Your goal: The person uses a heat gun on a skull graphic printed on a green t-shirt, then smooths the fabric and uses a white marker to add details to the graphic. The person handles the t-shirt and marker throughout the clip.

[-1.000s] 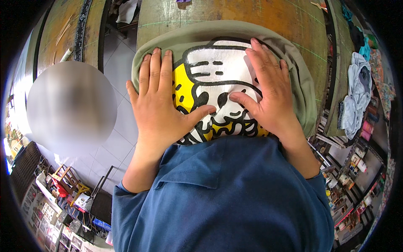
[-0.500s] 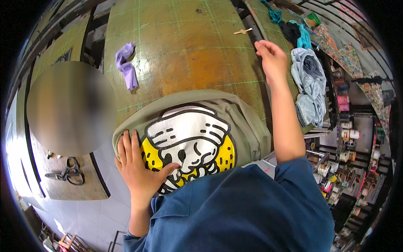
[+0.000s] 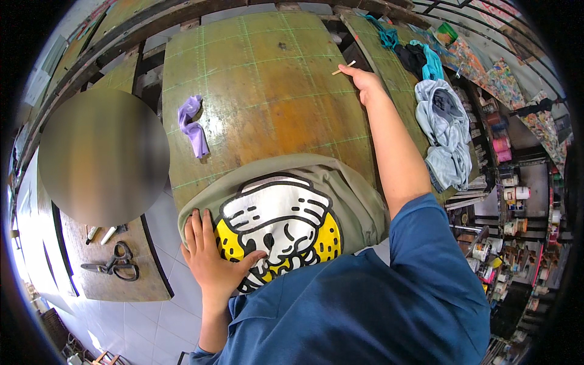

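Note:
My left hand [image 3: 212, 258] lies spread on the left part of an olive-green garment [image 3: 359, 194], its fingers stretched out and its thumb over the print. The print [image 3: 283, 213] is a large white, yellow and black cartoon figure. The garment is bunched at the near end of the work board, against my body. My right arm reaches to the far right edge of the board. There the fingers of my right hand [image 3: 364, 83] are closed at the middle of a small pale wooden stick [image 3: 350, 64], partly hidden by the fingertips.
A purple cloth strip [image 3: 193, 126] lies on the green-lined board [image 3: 267, 79]. Black-handled scissors [image 3: 115, 264] rest on a lower plank at left. Light blue denim [image 3: 447, 128] and dark and teal cloths [image 3: 432, 61] lie at right, beside shelves of thread spools [image 3: 514, 193]. A blurred disc covers the left.
My right hand has moved forward and left onto the wooden stick, which lay free before. My left hand stays on the garment. The whole view has shifted slightly.

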Tool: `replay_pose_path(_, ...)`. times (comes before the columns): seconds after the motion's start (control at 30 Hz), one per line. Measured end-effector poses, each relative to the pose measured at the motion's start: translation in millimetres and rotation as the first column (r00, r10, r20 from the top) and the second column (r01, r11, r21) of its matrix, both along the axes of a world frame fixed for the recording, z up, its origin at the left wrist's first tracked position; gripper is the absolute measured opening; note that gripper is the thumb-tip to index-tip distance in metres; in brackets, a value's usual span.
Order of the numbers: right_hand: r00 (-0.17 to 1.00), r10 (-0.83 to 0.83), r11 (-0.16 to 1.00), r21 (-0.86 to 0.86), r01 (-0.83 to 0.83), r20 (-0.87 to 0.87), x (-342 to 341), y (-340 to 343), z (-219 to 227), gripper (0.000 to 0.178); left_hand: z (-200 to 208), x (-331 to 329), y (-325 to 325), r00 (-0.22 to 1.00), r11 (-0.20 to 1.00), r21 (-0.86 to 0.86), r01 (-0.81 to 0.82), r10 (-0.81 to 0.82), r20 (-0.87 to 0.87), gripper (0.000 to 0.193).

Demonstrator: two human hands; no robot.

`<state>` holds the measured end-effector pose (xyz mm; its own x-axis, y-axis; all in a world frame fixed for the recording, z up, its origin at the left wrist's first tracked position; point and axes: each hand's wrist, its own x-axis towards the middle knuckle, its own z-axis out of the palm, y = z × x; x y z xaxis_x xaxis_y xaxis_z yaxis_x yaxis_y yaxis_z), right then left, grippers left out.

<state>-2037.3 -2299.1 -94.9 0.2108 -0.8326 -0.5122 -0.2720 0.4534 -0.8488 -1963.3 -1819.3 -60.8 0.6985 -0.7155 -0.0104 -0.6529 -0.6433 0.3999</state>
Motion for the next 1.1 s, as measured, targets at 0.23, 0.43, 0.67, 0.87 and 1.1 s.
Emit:
replay_pose_path(0.23,0.971,-0.115,0.828,-0.519,0.211,0.210,-4,3,-15,0.011,-12,4,5,1.000,0.999,-0.049,0.003,-0.002,0.026,0.121)
replay_pose_path(0.43,0.827,0.492,0.763,-0.592,-0.258,0.273,-26,159,73,0.018,-11,5,4,0.999,0.998,-0.061,0.018,-0.015,0.037,0.116)
replay_pose_path(0.67,0.615,0.762,0.337,-0.687,-0.644,-0.203,-34,269,40,0.010,-19,7,5,0.998,0.994,-0.105,0.011,-0.004,0.068,0.118)
replay_pose_path(0.87,0.585,0.717,0.053,-0.808,-0.587,-0.378,-32,277,27,0.015,-19,7,3,0.997,0.993,-0.117,0.008,0.000,0.073,0.118)
replay_pose_path(1.1,0.554,0.709,-0.034,-0.806,-0.591,-0.436,-29,280,19,0.017,-17,6,4,0.997,0.994,-0.113,0.009,0.000,0.074,0.117)
